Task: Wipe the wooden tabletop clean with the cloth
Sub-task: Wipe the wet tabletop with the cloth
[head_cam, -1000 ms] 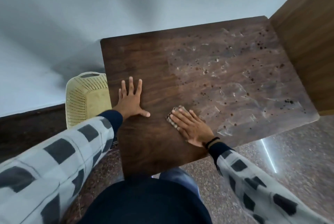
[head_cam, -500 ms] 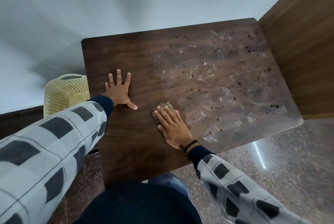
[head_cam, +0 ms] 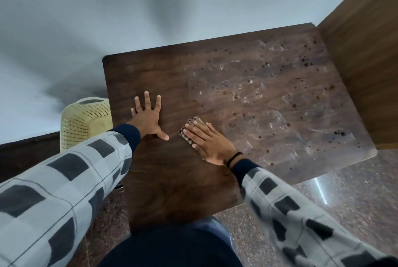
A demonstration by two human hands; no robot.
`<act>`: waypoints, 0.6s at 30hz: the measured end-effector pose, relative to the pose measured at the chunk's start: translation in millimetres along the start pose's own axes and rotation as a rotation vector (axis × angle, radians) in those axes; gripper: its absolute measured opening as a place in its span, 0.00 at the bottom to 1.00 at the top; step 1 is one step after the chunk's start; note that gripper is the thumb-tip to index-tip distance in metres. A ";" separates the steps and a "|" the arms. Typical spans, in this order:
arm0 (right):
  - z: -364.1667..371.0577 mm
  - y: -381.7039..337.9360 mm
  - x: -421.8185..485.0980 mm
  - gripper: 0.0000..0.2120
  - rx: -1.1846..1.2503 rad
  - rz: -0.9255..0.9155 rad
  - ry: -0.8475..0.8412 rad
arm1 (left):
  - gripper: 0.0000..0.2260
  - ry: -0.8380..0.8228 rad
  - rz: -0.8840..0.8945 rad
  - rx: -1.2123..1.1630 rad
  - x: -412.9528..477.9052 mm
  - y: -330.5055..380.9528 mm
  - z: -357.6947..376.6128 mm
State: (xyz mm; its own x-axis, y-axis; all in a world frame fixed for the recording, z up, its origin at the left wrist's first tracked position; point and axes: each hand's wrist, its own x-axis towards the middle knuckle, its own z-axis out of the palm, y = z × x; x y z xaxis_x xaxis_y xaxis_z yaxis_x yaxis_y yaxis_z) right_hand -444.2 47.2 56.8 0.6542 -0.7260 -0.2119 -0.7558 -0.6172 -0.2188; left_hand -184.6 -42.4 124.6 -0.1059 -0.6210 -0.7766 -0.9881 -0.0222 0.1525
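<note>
the cloth point(head_cam: 192, 130), one folded striped pad, lies flat on the desk point(head_cam: 172, 180) near its middle, pinned under the right hand point(head_cam: 210, 141). that hand is spread open, palm and fingers pressing down on the cloth rather than curled round it. just left of the cloth the left hand point(head_cam: 148, 118) rests open and flat on bare wood, holding nothing, its thumb close to the cloth but apart from it. right of the cloth the desk is smeared with wet streaks and many dark specks, reaching to the far right corner; left of it the wood looks dark and clean. so the wiping seems roughly half done, and the next stroke calls for pushing the cloth rightward into the specks with steady pressure. one basket point(head_cam: 86, 122) stands on the floor beyond the desk's left edge, and one wooden panel point(head_cam: 366, 51) rises at its right.
</note>
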 end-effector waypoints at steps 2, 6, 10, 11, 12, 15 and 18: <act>-10.5 24.7 11.5 0.28 -0.033 -0.009 -0.027 | 0.69 -0.005 0.000 0.000 0.9 -0.2 -0.3; -20.1 8.8 39.3 0.27 0.165 0.424 0.102 | 0.69 0.002 0.009 -0.006 2.8 -3.7 0.0; 1.3 -17.1 17.9 0.27 0.079 0.197 0.064 | 0.70 0.005 0.014 0.000 7.0 -5.7 2.1; 1.7 -10.3 11.0 0.27 0.037 0.113 0.046 | 0.70 0.005 0.016 0.005 8.4 -6.6 2.6; -0.1 -0.3 9.2 0.27 0.004 0.054 0.035 | 0.71 0.004 0.016 0.009 9.7 -7.7 3.1; -14.9 17.7 24.1 0.27 -0.008 0.095 0.026 | 0.71 -0.002 0.009 0.012 12.3 -9.7 6.3; -19.6 3.9 39.7 0.27 0.095 0.276 0.041 | 0.71 0.002 0.008 0.019 13.9 -10.5 9.4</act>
State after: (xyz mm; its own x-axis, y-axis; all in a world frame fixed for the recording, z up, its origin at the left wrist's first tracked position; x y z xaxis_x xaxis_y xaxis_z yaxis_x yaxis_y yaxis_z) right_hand -421.7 10.0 66.2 0.4209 -0.8755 -0.2375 -0.8978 -0.3647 -0.2468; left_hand -176.7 -43.5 106.4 -0.1133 -0.6227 -0.7742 -0.9892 -0.0025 0.1468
